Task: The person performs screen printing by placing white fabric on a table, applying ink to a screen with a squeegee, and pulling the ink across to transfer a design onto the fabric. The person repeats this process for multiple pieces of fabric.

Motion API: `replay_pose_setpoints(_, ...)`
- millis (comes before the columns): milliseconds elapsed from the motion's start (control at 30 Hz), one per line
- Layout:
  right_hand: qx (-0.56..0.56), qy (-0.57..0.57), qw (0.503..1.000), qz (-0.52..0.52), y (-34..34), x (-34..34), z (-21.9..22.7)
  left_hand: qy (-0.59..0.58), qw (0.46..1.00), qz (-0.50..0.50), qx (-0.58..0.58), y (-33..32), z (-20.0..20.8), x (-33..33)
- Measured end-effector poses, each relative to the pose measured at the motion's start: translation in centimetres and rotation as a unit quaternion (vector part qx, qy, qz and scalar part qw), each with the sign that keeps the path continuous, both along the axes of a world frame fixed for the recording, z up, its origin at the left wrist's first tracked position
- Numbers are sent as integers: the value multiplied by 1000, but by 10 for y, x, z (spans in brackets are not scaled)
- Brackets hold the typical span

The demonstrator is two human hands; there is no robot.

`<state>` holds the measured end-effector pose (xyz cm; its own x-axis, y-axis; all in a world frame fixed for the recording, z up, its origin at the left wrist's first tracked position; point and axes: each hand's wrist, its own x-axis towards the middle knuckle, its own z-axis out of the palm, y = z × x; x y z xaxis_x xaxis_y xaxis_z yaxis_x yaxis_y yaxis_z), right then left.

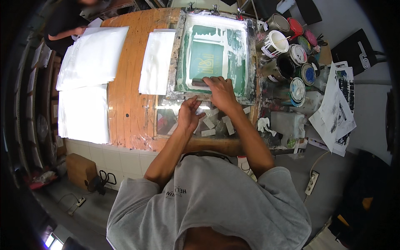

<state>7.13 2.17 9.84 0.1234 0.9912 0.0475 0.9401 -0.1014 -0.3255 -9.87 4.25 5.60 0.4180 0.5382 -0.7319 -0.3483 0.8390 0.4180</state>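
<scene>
A screen printing frame with green mesh lies at the far side of the table before me. White ink is smeared over its mesh, and a yellowish design shows in the middle. My right hand is closed on a squeegee, which rests on the mesh near the frame's near edge. Just below that edge is my left hand, palm turned up, thumb apart from the fingers. Its fingertips are at the frame's edge and it holds nothing that I can see. Beside the frame on the left lies a stack of clear-looking sheets.
Two larger stacks of white sheets cover the wooden table's left side. Open ink cans and a white tub crowd the right. Under the frame's near side, a glassy panel shows pale pieces. Another person stands far left.
</scene>
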Motion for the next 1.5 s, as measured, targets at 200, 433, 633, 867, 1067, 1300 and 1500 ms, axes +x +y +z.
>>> replay_pose_setpoints(200, 49, -38, 998, -5, -20, -27, -32, 20, 999, 31, -3, 0, -30, 4)
replay_pose_setpoints(433, 68, -67, 995, -20, 50, 12, -49, 59, 997, 41, -12, -1, -26, 7)
replay_pose_setpoints(633, 9, -57, 997, -51, 156, 92, -52, 63, 998, 9, -14, 3, -15, 7)
replay_pose_setpoints(867, -32, -39, 993, -105, 211, 181, -42, 64, 997, 35, -22, -1, -10, 2)
replay_pose_setpoints(1067, 40, -114, 990, -73, 192, 135, -59, 40, 999, 15, -16, 4, -15, -2)
replay_pose_setpoints(1300, 92, -31, 995, 13, 50, 21, -5, 20, 1000, 1, 23, 13, 7, -6)
replay_pose_setpoints(1500, 43, -5, 999, 22, 4, -4, 81, -27, 994, -34, 102, 24, 39, -10)
